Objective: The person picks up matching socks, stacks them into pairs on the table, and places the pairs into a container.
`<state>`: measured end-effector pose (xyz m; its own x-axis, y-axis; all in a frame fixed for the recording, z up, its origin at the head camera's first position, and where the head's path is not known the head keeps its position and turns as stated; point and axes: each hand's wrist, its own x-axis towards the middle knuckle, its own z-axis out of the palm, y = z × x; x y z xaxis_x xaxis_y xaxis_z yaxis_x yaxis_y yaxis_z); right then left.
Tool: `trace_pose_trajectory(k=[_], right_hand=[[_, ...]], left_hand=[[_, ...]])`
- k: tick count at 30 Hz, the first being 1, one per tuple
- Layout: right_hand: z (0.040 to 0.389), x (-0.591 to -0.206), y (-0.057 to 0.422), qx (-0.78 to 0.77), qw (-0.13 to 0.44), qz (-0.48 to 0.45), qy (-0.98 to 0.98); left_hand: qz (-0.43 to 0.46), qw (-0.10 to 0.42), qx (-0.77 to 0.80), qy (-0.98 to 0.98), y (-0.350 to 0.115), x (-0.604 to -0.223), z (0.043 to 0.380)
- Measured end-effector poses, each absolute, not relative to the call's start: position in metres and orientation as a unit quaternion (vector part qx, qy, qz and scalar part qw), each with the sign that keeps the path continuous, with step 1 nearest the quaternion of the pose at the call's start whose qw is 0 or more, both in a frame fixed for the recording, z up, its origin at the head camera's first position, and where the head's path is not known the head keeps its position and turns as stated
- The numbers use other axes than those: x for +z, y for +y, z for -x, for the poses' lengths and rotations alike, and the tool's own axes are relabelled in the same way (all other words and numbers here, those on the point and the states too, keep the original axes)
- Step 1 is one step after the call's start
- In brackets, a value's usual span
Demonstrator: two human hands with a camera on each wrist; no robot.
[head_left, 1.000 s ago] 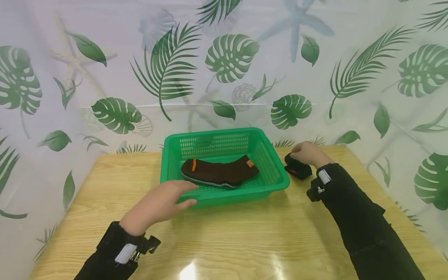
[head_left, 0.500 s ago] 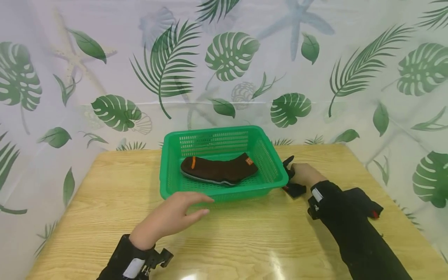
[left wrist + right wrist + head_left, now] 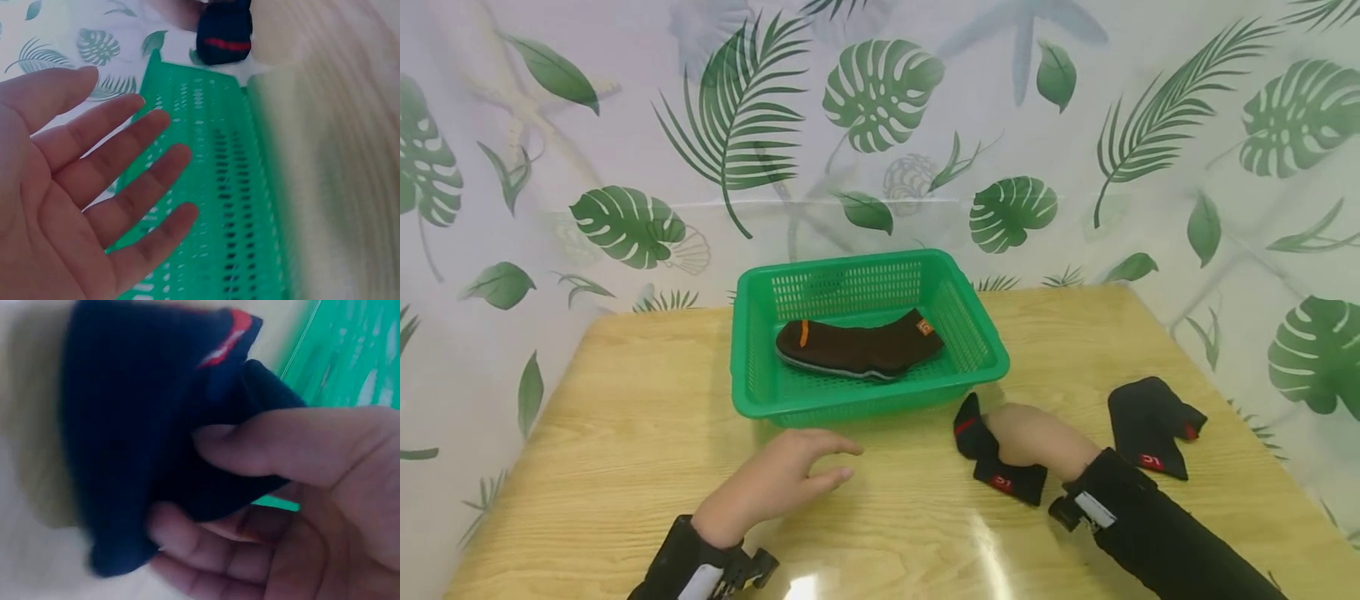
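Dark red-banded sock (image 3: pixel 983 446) has been drawn nearer, to just in front of green basket (image 3: pixel 880 402), pinched in right hand (image 3: pixel 1037 437). Left hand (image 3: pixel 775 483): fingers extended, grip released. Second dark sock (image 3: pixel 1150 421) seen on worktop (image 3: pixel 647 400), far right.

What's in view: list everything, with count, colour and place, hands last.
Basket: 1, green, on the table's far middle
Brown sock: at least 1, brown with orange marks, inside the basket
Held sock: 1, dark with red marks, in the right hand
Loose sock: 1, dark with red marks, table's right side
Table: 1, light wood, beneath everything
Backdrop: 1, white with green leaves, behind
Sleeves: 2, black, on both arms
Left hand: 1, bare, before the basket
Right hand: 1, bare, gripping the held sock
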<state>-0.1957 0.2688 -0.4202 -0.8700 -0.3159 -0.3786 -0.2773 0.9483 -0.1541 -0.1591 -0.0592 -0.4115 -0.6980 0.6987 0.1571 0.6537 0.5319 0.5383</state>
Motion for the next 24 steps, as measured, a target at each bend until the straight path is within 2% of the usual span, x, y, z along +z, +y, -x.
trace_pose_trajectory(k=[7,15,19,24], right_hand=[[0.18,-0.432,0.211,-0.113,0.129,0.291,0.941],[0.175,-0.435,0.185,-0.13,0.07,0.406,0.902],[0.173,-0.435,0.178,-0.1,0.068,0.421,0.899],[0.169,-0.437,0.175,-0.087,0.069,0.391,0.914]], left_hand=[[-0.379,0.041,0.259,0.887,-0.049,-0.426,0.167],[-0.329,0.04,0.25,0.91,-0.049,-0.436,0.174],[-0.304,0.027,0.226,0.925,-0.052,-0.441,0.181],[-0.289,0.006,0.205,0.935,-0.062,-0.447,0.186]])
